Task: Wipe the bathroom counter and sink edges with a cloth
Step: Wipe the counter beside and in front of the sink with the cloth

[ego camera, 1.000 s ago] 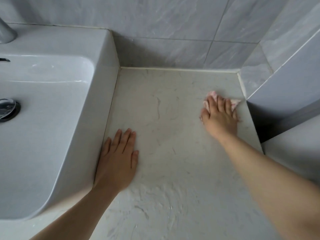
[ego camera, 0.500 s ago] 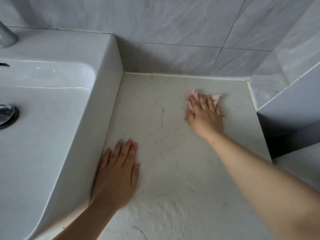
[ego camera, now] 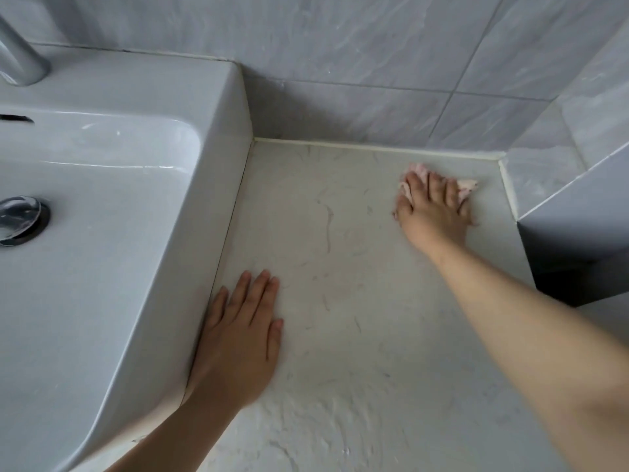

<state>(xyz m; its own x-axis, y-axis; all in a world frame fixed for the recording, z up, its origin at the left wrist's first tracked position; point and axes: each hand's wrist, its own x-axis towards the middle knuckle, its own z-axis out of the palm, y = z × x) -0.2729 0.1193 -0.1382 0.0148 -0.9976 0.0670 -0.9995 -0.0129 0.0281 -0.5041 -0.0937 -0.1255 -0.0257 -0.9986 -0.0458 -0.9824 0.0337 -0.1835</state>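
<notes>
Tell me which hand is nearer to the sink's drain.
Left. The left hand lies flat on the counter right against the sink wall, closer to the drain. The right hand presses the cloth near the far right corner.

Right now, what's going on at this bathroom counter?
A person is wiping the pale marble-look counter. The right hand presses a small pink cloth flat against the counter near the back right corner, close to the grey tiled wall. The left hand lies flat and empty on the counter, its edge against the side of the white sink, apparently as a brace. The sink edges are not being wiped at this moment.
</notes>
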